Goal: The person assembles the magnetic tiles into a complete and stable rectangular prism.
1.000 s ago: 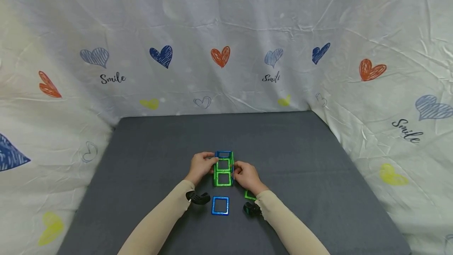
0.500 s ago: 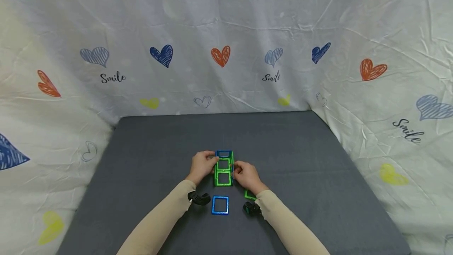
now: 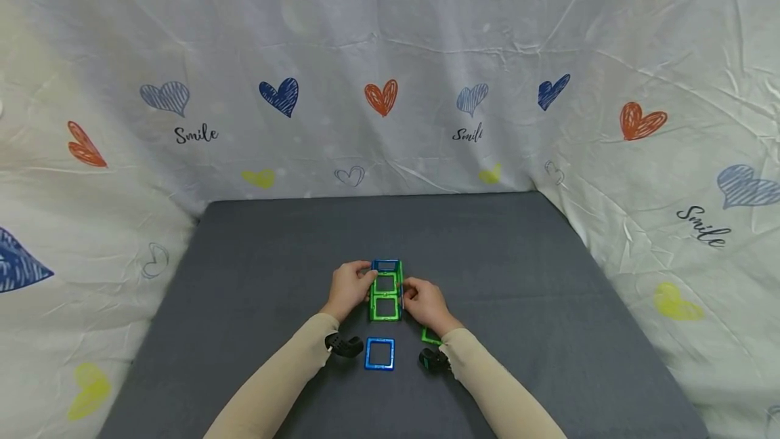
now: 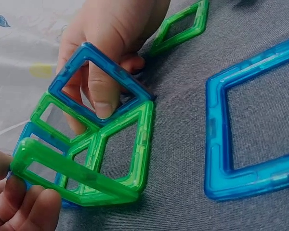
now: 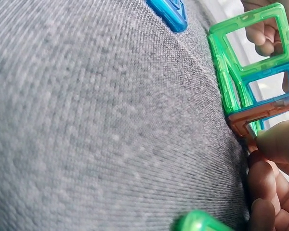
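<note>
Hands (image 3: 349, 286) (image 3: 424, 305) unmoved; wrist views: right thumb (image 4: 103, 89) against tile (image 4: 116, 74).

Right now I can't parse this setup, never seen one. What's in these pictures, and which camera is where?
There is no robot: the two bare hands belong to a person. The wide picture comes from a camera worn on the head, looking forward and down. The two close-ups come from cameras on the left and right wrists.

On the dark grey cloth stands a joined structure of green and blue square frames. The left hand grips its left side, the right hand its right. Nearer the person lie a loose blue frame and a loose green frame, partly hidden by the right arm in the head view. Behind hangs a heart-printed sheet.
</note>
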The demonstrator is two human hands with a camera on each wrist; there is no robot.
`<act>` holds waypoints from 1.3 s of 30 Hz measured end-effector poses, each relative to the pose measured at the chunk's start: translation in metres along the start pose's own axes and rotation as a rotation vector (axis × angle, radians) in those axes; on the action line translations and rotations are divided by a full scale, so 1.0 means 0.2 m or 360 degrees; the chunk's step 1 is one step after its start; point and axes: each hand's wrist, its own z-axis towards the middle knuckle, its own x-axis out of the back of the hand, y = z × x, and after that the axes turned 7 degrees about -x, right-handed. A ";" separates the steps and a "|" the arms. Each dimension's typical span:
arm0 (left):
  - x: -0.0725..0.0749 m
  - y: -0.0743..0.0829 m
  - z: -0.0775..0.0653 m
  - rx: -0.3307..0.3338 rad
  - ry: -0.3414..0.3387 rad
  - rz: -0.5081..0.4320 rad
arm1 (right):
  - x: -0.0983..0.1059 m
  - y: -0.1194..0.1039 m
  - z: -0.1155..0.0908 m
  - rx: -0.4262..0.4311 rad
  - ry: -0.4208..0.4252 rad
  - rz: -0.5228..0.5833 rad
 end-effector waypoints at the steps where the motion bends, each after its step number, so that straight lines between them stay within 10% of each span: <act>1: 0.00 0.00 0.00 -0.0001 0.0003 -0.0002 | 0.00 0.00 0.00 0.0000 0.0002 -0.0001; 29: 0.03 -0.02 -0.01 -0.0050 0.0009 -0.0014 | -0.01 -0.02 -0.01 -0.0036 -0.0014 0.0014; 39: 0.22 -0.02 -0.09 -0.0119 -0.0172 0.0205 | 0.00 -0.02 -0.01 -0.0010 -0.0001 -0.0018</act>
